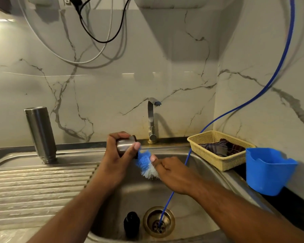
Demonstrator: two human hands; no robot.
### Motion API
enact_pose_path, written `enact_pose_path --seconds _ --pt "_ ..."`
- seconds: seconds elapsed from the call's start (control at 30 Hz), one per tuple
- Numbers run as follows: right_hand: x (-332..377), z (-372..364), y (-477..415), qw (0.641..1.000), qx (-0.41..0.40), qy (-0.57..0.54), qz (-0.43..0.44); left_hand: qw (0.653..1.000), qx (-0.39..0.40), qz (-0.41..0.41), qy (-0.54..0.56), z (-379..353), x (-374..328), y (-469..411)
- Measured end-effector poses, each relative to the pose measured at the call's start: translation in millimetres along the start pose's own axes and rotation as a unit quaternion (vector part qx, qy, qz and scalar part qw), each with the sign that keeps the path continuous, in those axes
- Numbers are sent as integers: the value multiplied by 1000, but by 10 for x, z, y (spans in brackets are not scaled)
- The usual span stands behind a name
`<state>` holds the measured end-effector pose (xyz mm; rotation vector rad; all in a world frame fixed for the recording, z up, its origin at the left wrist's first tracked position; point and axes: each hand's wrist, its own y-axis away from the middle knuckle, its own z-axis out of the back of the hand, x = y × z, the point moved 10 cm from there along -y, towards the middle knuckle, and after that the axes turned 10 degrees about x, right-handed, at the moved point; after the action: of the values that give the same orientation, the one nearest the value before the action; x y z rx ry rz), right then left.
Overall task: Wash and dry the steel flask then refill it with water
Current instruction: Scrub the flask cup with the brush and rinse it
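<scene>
The steel flask body [40, 132] stands upside down on the draining board at the left, mouth down. Over the sink, my left hand [119, 155] grips the flask's steel cap [125, 144], its open side turned right. My right hand [168, 171] grips a blue and white bottle brush [146, 163], whose bristle tip touches the cap's opening. The brush handle is hidden inside my right hand.
The steel sink [191, 199] has a brass drain [159, 221] with a thin blue hose [186, 163] running into it and a small black part [131, 223] beside it. The tap [152, 120] runs no water. At the right, a yellow basket [218, 151] holds cloths, beside a blue tub [268, 171].
</scene>
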<state>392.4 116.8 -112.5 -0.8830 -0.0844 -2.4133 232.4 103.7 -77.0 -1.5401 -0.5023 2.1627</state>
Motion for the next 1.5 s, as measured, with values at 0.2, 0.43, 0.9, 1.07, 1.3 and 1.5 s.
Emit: enact_pose_path --seconds 0.2,0.43,0.9,1.07,1.3,1.5 --pt "-23 -137 24 981 79 174 -24 985 89 20 -148 -57 277 -78" --pt "186 256 102 937 -25 339 77 976 210 61 -4 -247 229 -121" --pt "100 127 -6 988 -33 147 26 948 56 104 297 -204 347 -32" --pt "175 8 12 984 -3 175 15 995 46 44 75 -93 341 -55" --pt "332 141 66 963 -22 256 77 993 81 76 -44 -179 377 -122" --pt "422 198 98 917 -78 365 140 983 122 136 -14 -119 516 -101"
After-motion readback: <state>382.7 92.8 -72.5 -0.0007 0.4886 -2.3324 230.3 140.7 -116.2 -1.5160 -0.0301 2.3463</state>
